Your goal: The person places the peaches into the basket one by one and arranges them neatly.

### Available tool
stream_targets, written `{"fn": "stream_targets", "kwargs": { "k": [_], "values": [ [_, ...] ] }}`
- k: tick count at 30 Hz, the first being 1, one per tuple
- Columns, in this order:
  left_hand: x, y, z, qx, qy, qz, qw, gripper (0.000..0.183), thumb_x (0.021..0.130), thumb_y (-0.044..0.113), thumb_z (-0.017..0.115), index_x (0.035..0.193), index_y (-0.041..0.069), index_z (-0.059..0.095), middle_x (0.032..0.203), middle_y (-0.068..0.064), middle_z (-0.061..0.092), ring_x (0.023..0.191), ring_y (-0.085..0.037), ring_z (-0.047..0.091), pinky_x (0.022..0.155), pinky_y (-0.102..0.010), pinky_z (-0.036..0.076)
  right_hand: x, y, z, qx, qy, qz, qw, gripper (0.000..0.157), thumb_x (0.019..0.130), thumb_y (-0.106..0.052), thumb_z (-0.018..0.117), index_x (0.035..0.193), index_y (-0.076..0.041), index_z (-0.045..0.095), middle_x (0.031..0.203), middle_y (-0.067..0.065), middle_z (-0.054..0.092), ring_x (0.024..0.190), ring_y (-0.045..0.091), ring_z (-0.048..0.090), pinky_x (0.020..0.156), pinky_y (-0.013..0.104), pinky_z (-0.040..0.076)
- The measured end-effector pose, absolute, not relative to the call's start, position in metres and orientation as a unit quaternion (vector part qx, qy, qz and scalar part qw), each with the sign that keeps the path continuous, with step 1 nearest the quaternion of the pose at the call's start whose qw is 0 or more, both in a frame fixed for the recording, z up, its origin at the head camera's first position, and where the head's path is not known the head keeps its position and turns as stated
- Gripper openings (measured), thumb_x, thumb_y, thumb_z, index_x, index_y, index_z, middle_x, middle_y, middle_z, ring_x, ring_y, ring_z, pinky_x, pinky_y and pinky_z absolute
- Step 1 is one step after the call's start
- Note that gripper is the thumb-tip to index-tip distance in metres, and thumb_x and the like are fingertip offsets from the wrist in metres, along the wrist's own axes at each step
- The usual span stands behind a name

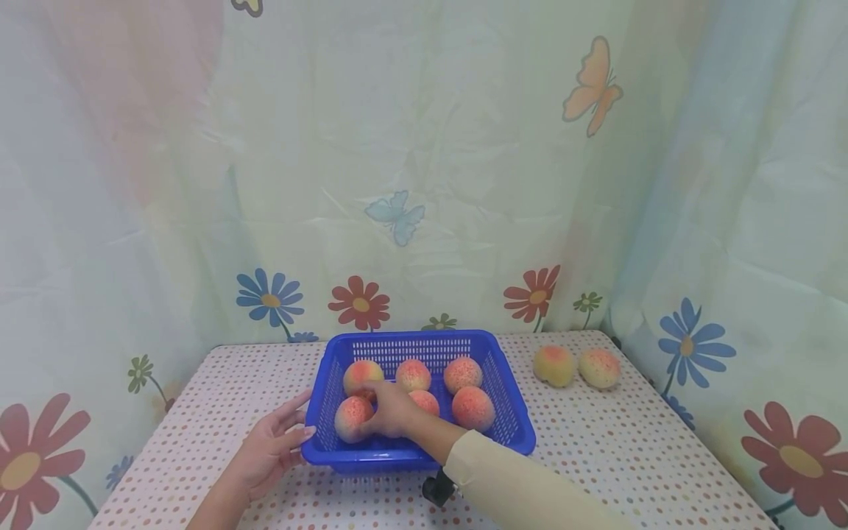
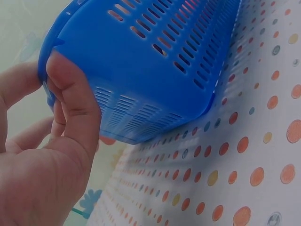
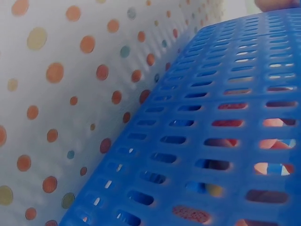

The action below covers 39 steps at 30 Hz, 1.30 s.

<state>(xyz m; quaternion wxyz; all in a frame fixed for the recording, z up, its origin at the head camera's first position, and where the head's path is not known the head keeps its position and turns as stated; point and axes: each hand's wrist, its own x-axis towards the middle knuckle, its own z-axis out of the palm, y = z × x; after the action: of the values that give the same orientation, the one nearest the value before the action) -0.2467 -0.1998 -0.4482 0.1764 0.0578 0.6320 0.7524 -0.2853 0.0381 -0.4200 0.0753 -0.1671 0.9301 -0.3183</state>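
Note:
A blue plastic basket point(image 1: 424, 458) with slotted walls stands on the table and holds several red-and-yellow peaches point(image 1: 463, 375). My left hand point(image 1: 270, 445) is at its left side. In the left wrist view, the thumb and a finger pinch the basket's rim point(image 2: 44, 52) at a corner. Reaching in over the front rim, my right hand point(image 1: 394, 409) grips the front-left peach point(image 1: 351, 421), thumb on its near side and fingers over its far side. One peach point(image 1: 425, 402) in the front row is partly covered by that hand. The right wrist view shows mostly the basket's slotted wall point(image 3: 188, 127).
Two more peaches, a yellowish one point(image 1: 553, 366) and a paler one point(image 1: 599, 368), lie right of the basket on the dotted tablecloth point(image 1: 596, 449). A flower-and-butterfly curtain point(image 1: 424, 147) hangs behind and along both sides. A black device point(image 1: 439, 488) is at the right wrist.

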Motion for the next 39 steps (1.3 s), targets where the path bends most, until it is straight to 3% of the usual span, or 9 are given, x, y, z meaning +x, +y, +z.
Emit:
{"fn": "stream_targets", "kwargs": {
  "k": [5, 13, 24, 33, 39],
  "values": [
    [-0.247, -0.199, -0.449, 0.056, 0.630, 0.754, 0.177, 0.071, 0.090, 0.011, 0.062, 0.149, 0.022, 0.024, 0.124, -0.013, 0.052, 0.095, -0.022, 0.065, 0.080, -0.039, 0.056, -0.285, 0.042, -0.418, -0.194, 0.922, -0.330, 0.063, 0.064, 0.071, -0.030, 0.082, 0.129, -0.022, 0.056, 0.116, -0.001, 0.065, 0.105, 0.018, 0.060, 0.087, 0.035, 0.053],
    [-0.246, -0.200, -0.447, 0.056, 0.635, 0.751, 0.172, 0.071, 0.089, 0.012, 0.062, 0.149, 0.021, 0.024, 0.125, -0.015, 0.051, 0.096, -0.024, 0.065, 0.078, -0.038, 0.057, -0.280, 0.053, -0.412, -0.225, 0.910, -0.345, 0.043, 0.062, 0.073, -0.033, 0.080, 0.128, -0.022, 0.057, 0.115, -0.002, 0.065, 0.084, 0.010, 0.062, 0.070, 0.021, 0.053],
    [-0.246, -0.202, -0.446, 0.055, 0.639, 0.747, 0.175, 0.071, 0.090, 0.013, 0.062, 0.149, 0.022, 0.023, 0.124, -0.014, 0.052, 0.096, -0.024, 0.065, 0.080, -0.039, 0.056, -0.270, 0.077, -0.403, -0.248, 0.868, -0.427, 0.047, 0.064, 0.073, -0.038, 0.079, 0.129, -0.018, 0.055, 0.122, 0.005, 0.060, 0.102, 0.028, 0.065, 0.078, 0.028, 0.056],
    [-0.246, -0.201, -0.446, 0.056, 0.639, 0.746, 0.177, 0.072, 0.090, 0.014, 0.062, 0.149, 0.021, 0.023, 0.124, -0.014, 0.051, 0.098, -0.025, 0.065, 0.080, -0.040, 0.056, -0.266, 0.094, -0.407, -0.269, 0.844, -0.460, 0.066, 0.061, 0.076, -0.037, 0.077, 0.129, -0.017, 0.056, 0.127, 0.002, 0.059, 0.106, 0.026, 0.064, 0.083, 0.031, 0.056],
    [-0.248, -0.200, -0.448, 0.054, 0.637, 0.748, 0.177, 0.071, 0.090, 0.014, 0.062, 0.149, 0.021, 0.024, 0.124, -0.015, 0.051, 0.097, -0.025, 0.065, 0.080, -0.039, 0.056, -0.262, 0.105, -0.405, -0.253, 0.838, -0.480, 0.062, 0.052, 0.077, -0.039, 0.075, 0.125, -0.030, 0.058, 0.120, -0.006, 0.062, 0.106, 0.020, 0.064, 0.085, 0.031, 0.055]
  ]
}}
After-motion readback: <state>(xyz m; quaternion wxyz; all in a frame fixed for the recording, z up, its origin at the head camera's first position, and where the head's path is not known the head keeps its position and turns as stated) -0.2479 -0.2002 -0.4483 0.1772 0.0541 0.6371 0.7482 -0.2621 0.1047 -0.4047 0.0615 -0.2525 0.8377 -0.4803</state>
